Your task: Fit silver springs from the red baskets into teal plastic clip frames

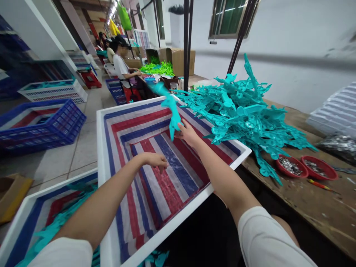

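My right hand grips a long teal plastic part that is blurred by motion, held above a white crate lined with red, white and blue striped sheet. My left hand hovers inside the same crate with fingers curled downward and nothing in them. A large heap of the same teal plastic parts lies on the wooden table just right of the crate.
Two red bowls of small metal pieces stand on the table near a red pencil-like tool. A second lined crate with teal parts sits lower left. Blue crates lie on the floor. A seated person works farther back.
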The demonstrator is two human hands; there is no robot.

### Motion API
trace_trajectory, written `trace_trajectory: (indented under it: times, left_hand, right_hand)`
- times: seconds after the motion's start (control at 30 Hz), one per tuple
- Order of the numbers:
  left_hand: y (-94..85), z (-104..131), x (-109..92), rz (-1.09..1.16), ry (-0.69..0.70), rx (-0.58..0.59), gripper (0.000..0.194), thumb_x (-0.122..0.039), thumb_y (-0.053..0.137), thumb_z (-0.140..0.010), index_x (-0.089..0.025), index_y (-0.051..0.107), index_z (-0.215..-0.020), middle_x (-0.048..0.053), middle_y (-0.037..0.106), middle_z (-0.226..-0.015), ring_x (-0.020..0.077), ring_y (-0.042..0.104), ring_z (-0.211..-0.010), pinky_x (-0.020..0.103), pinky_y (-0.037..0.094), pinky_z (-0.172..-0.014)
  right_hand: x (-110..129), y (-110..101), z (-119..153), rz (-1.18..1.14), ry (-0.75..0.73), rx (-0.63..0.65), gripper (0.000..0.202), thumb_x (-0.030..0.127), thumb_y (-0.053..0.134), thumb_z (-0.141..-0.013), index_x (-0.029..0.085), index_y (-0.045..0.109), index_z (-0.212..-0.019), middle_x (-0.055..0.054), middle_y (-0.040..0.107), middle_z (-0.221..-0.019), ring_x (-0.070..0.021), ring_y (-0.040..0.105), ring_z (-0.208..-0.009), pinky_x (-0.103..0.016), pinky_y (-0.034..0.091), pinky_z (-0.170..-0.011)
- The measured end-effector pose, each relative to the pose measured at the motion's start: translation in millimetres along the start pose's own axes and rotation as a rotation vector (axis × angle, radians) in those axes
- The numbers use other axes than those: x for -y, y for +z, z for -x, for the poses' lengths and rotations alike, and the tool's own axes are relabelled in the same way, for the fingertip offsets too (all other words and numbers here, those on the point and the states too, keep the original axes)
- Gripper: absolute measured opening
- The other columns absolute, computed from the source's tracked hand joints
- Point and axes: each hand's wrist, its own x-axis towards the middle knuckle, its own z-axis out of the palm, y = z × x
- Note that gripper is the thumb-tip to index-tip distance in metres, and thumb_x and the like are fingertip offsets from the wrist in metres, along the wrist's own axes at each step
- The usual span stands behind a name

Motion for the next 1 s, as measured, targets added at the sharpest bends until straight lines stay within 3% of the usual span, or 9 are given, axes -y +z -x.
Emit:
trace_trajectory:
  times: [0.07,0.13,0.23,0.37,0.5,0.67,0.83,0.93,1.0]
  left_hand:
    - [-0.3,-3,-2,-0.025,0.076,-0.015,0.043,-0.064,0.088,-0.086,-0.021,0.085,-0.091,0.012,0.087,-0.085,0.0291,0.079,-0.096,0.029,0.053,-0.077]
    - [-2.6,-4,-2,-0.047,0.113,-0.032,0.040,-0.061,0.088,-0.085,-0.021,0.085,-0.087,0.011,0.088,-0.086,0.0272,0.078,-0.091,0.030,0.054,-0.080]
    - [-6.2,-3,1,-0.078,0.124,-0.071,0.033,-0.053,0.091,-0.082,-0.022,0.082,-0.079,0.009,0.086,-0.082,0.0256,0.075,-0.083,0.031,0.054,-0.082]
    - [-5.3,-2,-1,-0.093,0.142,-0.101,0.030,-0.047,0.091,-0.079,-0.022,0.076,-0.070,0.007,0.080,-0.072,0.0239,0.070,-0.075,0.032,0.052,-0.077]
    - [-1.1,-1,-13,-0.084,0.174,-0.163,0.041,-0.058,0.090,-0.082,-0.022,0.073,-0.071,0.006,0.076,-0.071,0.0215,0.066,-0.070,0.032,0.049,-0.073]
    - [-1.0,4,-27,-0.166,0.191,-0.325,0.072,-0.088,0.087,-0.079,-0.023,0.062,-0.064,0.004,0.066,-0.066,0.0184,0.055,-0.066,0.033,0.044,-0.070]
    - [-1.8,3,-24,-0.359,0.152,-0.334,0.091,-0.113,0.060,-0.075,-0.025,0.058,-0.053,0.006,0.052,-0.054,0.0200,0.047,-0.058,0.036,0.040,-0.065]
    - [-7.5,-8,-15,-0.383,0.120,-0.329,0.099,-0.122,0.050,-0.065,-0.024,0.062,-0.052,0.010,0.059,-0.057,0.0222,0.052,-0.058,0.037,0.044,-0.066]
    - [-11.5,-16,-9,-0.385,0.120,-0.302,0.102,-0.124,0.051,-0.059,-0.024,0.067,-0.052,0.013,0.066,-0.061,0.0248,0.058,-0.061,0.038,0.049,-0.069]
  right_hand:
    - [-4,7,0,-0.047,0.019,0.024,0.079,0.047,0.039,-0.129,0.037,0.006,-0.199,-0.014,0.032,-0.202,-0.0210,0.061,-0.170,-0.036,0.067,-0.113]
    - [-10,11,2,0.127,0.047,0.056,0.093,0.049,0.050,-0.127,0.035,-0.007,-0.199,-0.015,0.018,-0.206,-0.0220,0.043,-0.184,-0.042,0.059,-0.130]
    - [-19,13,5,0.506,0.055,0.205,0.087,0.043,0.065,-0.122,0.021,0.028,-0.198,-0.021,0.050,-0.192,-0.0252,0.056,-0.176,-0.038,0.047,-0.141]
    - [-25,8,8,0.640,0.070,0.389,0.042,0.035,0.073,-0.118,0.011,0.089,-0.148,-0.016,0.091,-0.135,-0.0263,0.088,-0.126,-0.029,0.062,-0.112]
    - [-19,-1,10,0.671,0.016,0.389,0.022,0.021,0.075,-0.113,0.015,0.096,-0.110,-0.007,0.094,-0.111,-0.0186,0.084,-0.101,-0.023,0.057,-0.090]
    - [19,-2,19,0.660,-0.067,0.035,0.028,0.034,0.077,-0.116,0.014,0.091,-0.102,-0.011,0.090,-0.106,-0.0199,0.076,-0.100,-0.027,0.047,-0.084]
    - [49,9,97,0.076,-0.224,-0.204,0.070,0.069,0.065,-0.120,0.019,0.065,-0.070,-0.002,0.067,-0.070,-0.0145,0.062,-0.070,-0.027,0.043,-0.072]
    - [26,7,185,-0.392,-0.282,-0.150,0.087,0.095,0.055,-0.111,0.024,0.048,-0.061,0.001,0.050,-0.057,-0.0157,0.058,-0.059,-0.030,0.047,-0.067]
    - [-4,-3,253,-0.505,-0.164,-0.255,0.087,0.094,0.051,-0.113,0.026,0.039,-0.061,0.001,0.045,-0.056,-0.0168,0.058,-0.058,-0.031,0.050,-0.065]
